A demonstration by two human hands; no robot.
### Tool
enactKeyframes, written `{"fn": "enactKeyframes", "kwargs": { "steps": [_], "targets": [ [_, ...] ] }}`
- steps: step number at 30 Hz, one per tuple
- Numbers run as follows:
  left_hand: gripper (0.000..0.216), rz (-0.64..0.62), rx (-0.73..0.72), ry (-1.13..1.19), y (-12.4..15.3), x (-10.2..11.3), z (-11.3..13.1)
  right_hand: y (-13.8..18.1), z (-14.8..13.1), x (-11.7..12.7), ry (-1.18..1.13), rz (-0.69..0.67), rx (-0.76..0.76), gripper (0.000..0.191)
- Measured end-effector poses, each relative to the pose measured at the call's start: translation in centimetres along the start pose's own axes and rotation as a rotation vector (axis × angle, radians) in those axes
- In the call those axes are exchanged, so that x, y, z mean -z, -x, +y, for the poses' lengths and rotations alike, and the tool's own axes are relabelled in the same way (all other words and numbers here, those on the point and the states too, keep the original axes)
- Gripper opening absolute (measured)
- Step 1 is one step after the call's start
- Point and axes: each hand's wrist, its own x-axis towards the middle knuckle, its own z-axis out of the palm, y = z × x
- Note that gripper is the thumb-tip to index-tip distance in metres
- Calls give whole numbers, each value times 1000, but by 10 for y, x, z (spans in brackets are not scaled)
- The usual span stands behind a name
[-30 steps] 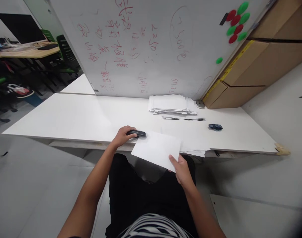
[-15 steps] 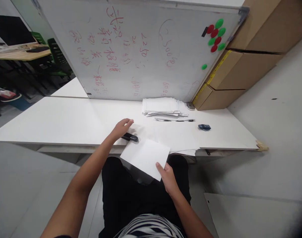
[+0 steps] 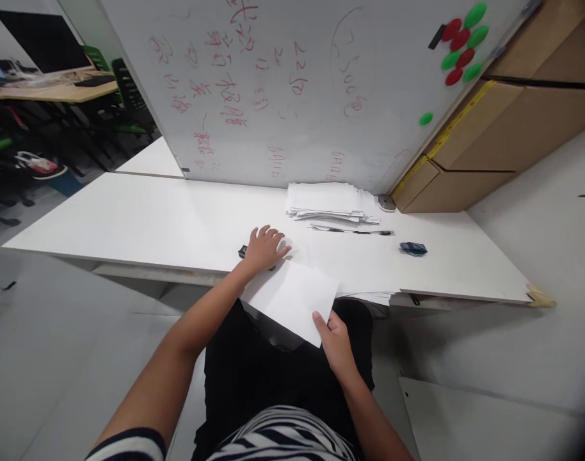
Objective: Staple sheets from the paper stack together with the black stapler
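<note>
Rests left hand [image 3: 266,246] flat, fingers spread, over a black object [image 3: 243,251] on the table [image 3: 129,224]; pinches paper sheet [image 3: 292,296] by its near corner in right hand [image 3: 336,334] (sheet slanting off table edge, just beside left hand).

On the desk [image 3: 129,218], a paper stack [image 3: 328,202] lies far against the whiteboard [image 3: 273,96], a pen [image 3: 352,230] just nearer, a sheet [image 3: 292,298] overhanging the near edge.

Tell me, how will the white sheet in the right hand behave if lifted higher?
Probably floppy: the sheet is thin, and the right hand pinches only its near corner. Likely very light, since that one pinch holds it out.
</note>
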Motion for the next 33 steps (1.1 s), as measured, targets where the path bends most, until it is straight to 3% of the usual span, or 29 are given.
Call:
{"fn": "enactKeyframes", "kwargs": {
  "steps": [2, 4, 6, 8, 11, 13, 16, 18, 22, 27, 33],
  "targets": [
    [48, -45, 75, 150, -4, 4, -3, 0, 0, -1, 4, -11, 1, 45],
    [47, -11, 153, 354, -5, 8, -7, 1, -1, -3, 6, -21, 10, 44],
    [45, 124, 192, 559, -3, 12, -12, 2, -2, -6, 1, -32, 15, 43],
    [49, 336, 236, 695, 6, 15, -17, 4, -3, -8, -4, -37, 10, 43],
    [60, 596, 353, 704, 27, 18, -30, 6, -3, -9, -1, -34, 19, 44],
    [52, 520, 283, 620, 41, 18, -40, 6, -2, -8, 8, -33, 32, 45],
    [39, 176, -4, 464, 54, 16, -54, 5, -1, -7, -2, -24, 37, 47],
    [38, 81, -68, 374, 52, 13, -63, 3, -3, -5, -19, -8, 40, 48],
    [40, 87, 26, 223, 29, 9, -79, -1, -11, 6, -39, 15, 36, 48],
    [44, 148, 167, 148, 7, 2, -92, -3, -21, 40, -122, 103, 24, 50],
    [43, 110, 100, 167, 12, 1, -91, -9, -31, 64, -103, 248, -32, 46]
  ]
}}
